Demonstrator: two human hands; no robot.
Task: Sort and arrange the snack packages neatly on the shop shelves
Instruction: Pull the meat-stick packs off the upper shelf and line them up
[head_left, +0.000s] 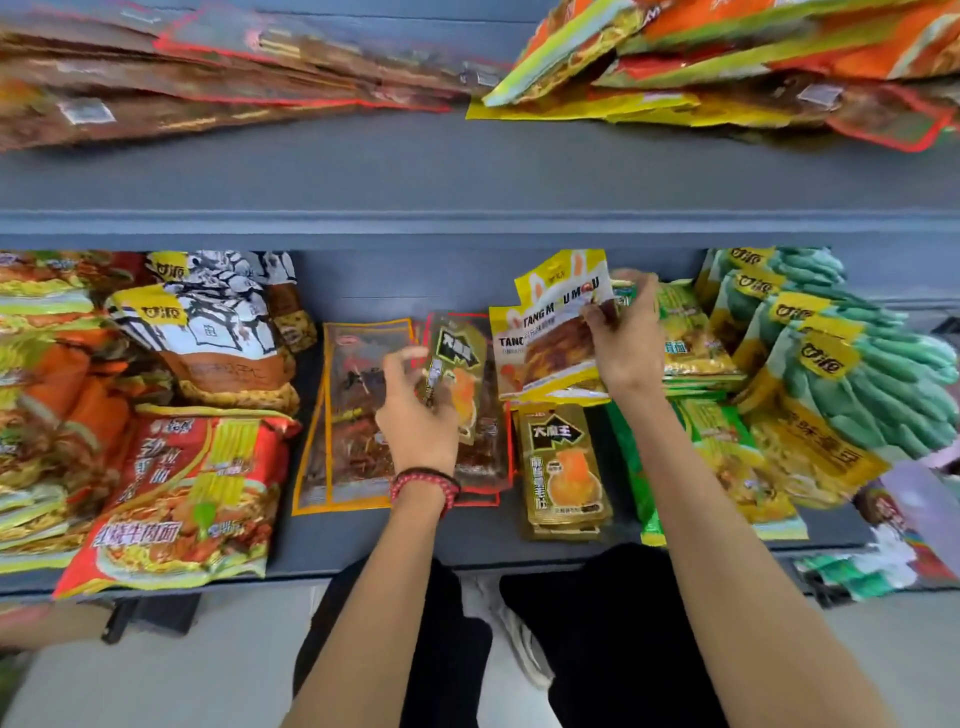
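My left hand (415, 410) pinches a small gold snack packet (457, 374) and holds it above brown and red flat packets (353, 410) on the lower grey shelf (467, 540). My right hand (626, 343) grips a few yellow and white packets (545, 343) by their right edge, tilted up near the shelf's back. A stack of matching gold packets (566, 467) lies flat just below them, between my two forearms.
Red noodle bags (182, 499) and white-brown bags (208, 332) fill the left. Green packets (727, 457) and green-yellow bags (852, 374) fill the right. The upper shelf (467, 182) carries brown packets (182, 88) and orange-yellow ones (727, 62) at the back.
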